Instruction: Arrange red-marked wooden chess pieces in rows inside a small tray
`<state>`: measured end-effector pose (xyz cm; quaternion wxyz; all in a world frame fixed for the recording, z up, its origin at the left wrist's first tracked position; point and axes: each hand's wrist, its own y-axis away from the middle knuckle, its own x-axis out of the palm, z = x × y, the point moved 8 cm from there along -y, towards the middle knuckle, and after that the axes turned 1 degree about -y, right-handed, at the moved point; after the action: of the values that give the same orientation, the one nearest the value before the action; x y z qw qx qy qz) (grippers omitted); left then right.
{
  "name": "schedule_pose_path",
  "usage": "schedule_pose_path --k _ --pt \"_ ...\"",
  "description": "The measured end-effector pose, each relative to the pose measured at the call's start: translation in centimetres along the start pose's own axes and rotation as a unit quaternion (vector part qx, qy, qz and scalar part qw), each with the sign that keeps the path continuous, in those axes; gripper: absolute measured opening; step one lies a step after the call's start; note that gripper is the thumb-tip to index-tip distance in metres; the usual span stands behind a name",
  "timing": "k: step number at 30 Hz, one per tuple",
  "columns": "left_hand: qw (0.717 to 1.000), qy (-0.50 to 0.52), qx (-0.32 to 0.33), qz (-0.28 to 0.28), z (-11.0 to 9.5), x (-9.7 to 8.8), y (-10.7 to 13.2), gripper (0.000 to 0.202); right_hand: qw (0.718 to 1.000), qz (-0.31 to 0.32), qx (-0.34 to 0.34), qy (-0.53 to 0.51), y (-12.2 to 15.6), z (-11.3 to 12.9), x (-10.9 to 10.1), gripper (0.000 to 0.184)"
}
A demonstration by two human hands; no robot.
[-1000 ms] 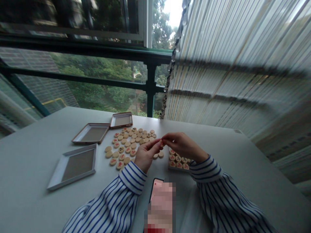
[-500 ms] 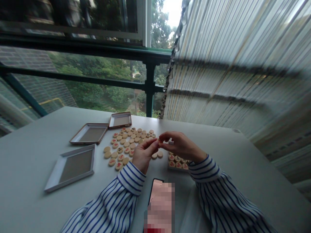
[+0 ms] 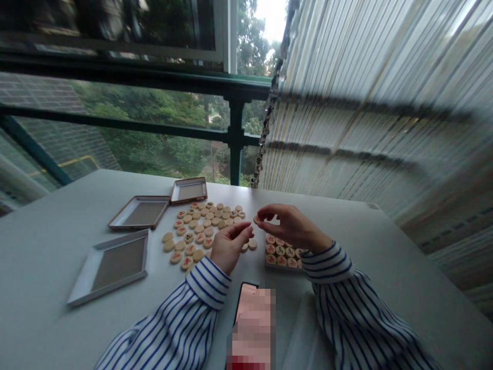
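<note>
My right hand [image 3: 289,222] pinches a round wooden xiangqi piece [image 3: 256,219] between thumb and fingertips, held up over the table. Just left of it is my left hand [image 3: 230,245], its thumb and forefinger slightly apart with nothing visible between them. Below my right wrist stands a shallow box [image 3: 283,267] holding rows of pieces with red and dark characters; the hand and cuff cover part of it. Loose xiangqi pieces [image 3: 199,229] lie spread beyond and left of my left hand, some face up, others showing plain wood.
On the left of the white table [image 3: 42,246] are a grey-white tray [image 3: 119,264], a brown-rimmed tray [image 3: 140,211] and a smaller brown-rimmed tray [image 3: 188,190]. A phone [image 3: 246,303] lies between my forearms. Windows and a string curtain [image 3: 346,103] border the far side.
My right hand has drawn away to the right from my left fingertips, taking the xiangqi piece with it. The left hand stays nearly in place, its fingertips slightly parted.
</note>
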<state>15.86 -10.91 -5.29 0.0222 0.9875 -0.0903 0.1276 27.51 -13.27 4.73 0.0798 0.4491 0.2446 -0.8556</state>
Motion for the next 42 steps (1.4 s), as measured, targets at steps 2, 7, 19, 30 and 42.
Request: schedule_pose_path --k 2,7,19,30,42 --pt "0.999 -0.035 0.01 0.012 -0.1 0.4 0.2 0.027 1.0 -0.002 0.011 0.007 0.1 -0.5 -0.4 0.022" --pt "0.993 -0.1 0.036 0.049 0.5 1.3 0.6 0.024 0.997 0.01 0.047 0.054 0.4 -1.8 -1.0 0.023" --pt "0.918 -0.315 0.199 0.134 -0.7 3.3 2.2 0.021 0.97 0.102 0.103 0.197 0.9 -5.3 0.4 0.025" --pt "0.893 -0.36 0.216 0.164 -0.1 3.9 2.5 0.025 0.94 0.176 0.127 0.263 1.4 -6.2 2.2 0.029" --pt "0.884 -0.366 0.232 0.177 -0.5 4.4 2.9 0.025 0.93 0.195 0.138 0.279 1.4 -6.4 2.7 0.028"
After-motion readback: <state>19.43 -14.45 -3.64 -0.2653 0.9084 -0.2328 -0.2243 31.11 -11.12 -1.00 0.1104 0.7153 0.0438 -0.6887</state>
